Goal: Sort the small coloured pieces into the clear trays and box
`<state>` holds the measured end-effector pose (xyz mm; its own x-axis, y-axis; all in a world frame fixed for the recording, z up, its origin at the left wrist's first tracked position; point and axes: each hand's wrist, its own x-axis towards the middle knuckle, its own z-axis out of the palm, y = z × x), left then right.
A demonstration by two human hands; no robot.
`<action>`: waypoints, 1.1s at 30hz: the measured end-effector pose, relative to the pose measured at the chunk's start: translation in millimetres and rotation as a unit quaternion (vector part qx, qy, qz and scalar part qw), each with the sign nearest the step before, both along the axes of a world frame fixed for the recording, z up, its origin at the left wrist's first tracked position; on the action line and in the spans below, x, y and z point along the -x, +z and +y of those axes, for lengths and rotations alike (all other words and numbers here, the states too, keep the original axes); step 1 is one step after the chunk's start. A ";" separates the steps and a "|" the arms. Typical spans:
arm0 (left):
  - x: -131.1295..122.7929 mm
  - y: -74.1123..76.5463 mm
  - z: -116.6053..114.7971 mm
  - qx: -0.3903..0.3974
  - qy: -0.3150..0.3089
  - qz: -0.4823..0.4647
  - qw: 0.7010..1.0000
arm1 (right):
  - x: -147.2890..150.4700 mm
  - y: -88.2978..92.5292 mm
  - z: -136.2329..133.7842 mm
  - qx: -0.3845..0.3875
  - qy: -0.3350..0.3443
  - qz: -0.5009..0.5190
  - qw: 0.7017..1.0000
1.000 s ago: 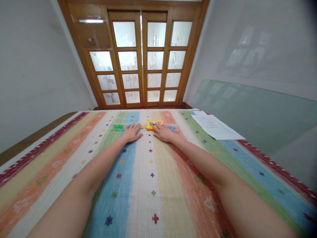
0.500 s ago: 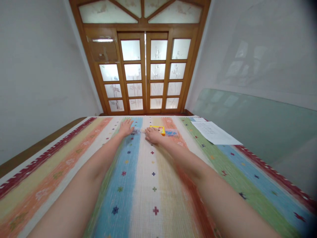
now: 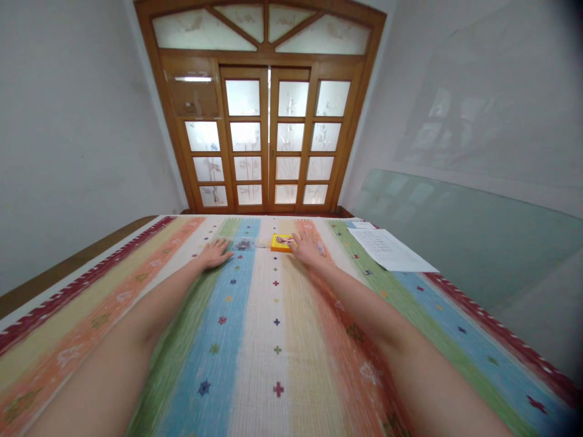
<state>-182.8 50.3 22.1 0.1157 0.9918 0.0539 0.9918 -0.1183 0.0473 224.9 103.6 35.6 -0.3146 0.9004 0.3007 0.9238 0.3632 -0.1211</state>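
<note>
1. The yellow box (image 3: 279, 244) lies flat on the striped cloth (image 3: 257, 364), just below the centre of the frame.
2. My right hand (image 3: 308, 247) is palm down, fingers loosely spread, with the fingertips over the box's right end. I cannot tell whether they grip it or only rest there.
3. My left hand (image 3: 215, 254) lies left of centre, fingers fanned wide, with nothing seen in it. What is under the palm is hidden.
4. Between my left fingertips and the box is a clear pack (image 3: 244, 244); its contents are too small to make out.
5. The paper (image 3: 392, 250) lies right of centre, well apart from both hands.
6. I judge the step in hand to be placing my hands at these items. Lifting the box from here would call for closing my right fingers around its edges.
</note>
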 end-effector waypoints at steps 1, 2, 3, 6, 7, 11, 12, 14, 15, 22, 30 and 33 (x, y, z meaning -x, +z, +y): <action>-2.1 -5.2 -0.4 -0.005 0.010 0.001 1.000 | -8.0 -5.0 -2.1 -0.008 -0.013 0.001 1.000; -4.1 -10.3 0.1 -0.011 0.019 0.003 1.000 | -14.7 -10.5 -4.4 -0.004 -0.017 -0.001 1.000; -5.9 -14.9 1.6 -0.016 0.023 0.007 1.000 | -20.0 -16.0 -6.7 0.007 -0.013 -0.006 1.000; -11.9 -25.8 10.1 -0.010 0.025 0.009 1.000 | -27.9 -29.4 -11.2 0.044 -0.001 -0.023 0.999; -14.5 -28.5 13.5 -0.012 0.027 0.008 1.000 | -28.4 -32.3 -11.5 0.046 0.001 -0.026 0.999; -30.8 -35.4 24.7 -0.019 0.037 0.007 0.999 | -28.0 -37.2 -6.0 0.048 0.004 -0.042 0.998; -36.3 -36.2 26.5 -0.021 0.040 0.005 0.999 | -28.7 -37.6 -3.5 0.047 -0.002 -0.044 0.998; -48.4 -36.5 29.0 -0.022 0.046 0.001 0.999 | -32.2 -38.2 1.9 0.050 -0.016 -0.047 0.998; -54.7 -36.1 30.1 -0.021 0.051 0.000 0.998 | -35.0 -38.5 4.5 0.053 -0.021 -0.049 0.997; -93.8 -29.7 36.4 -0.013 0.055 -0.009 0.998 | -66.8 -43.3 17.3 0.055 -0.025 -0.062 0.996; -142.1 -25.7 38.8 -0.012 0.023 -0.031 0.999 | -115.7 -49.8 21.8 0.028 -0.043 -0.056 0.997; -162.6 -28.3 39.7 -0.028 0.012 -0.039 0.999 | -138.2 -50.5 22.1 0.023 -0.051 -0.054 0.997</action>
<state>-20.2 90.0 -6.2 0.0851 0.9894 0.1179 0.9880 -0.0991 0.1182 363.1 125.7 -14.9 -0.2497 0.9410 0.2283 0.9641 0.2637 -0.0324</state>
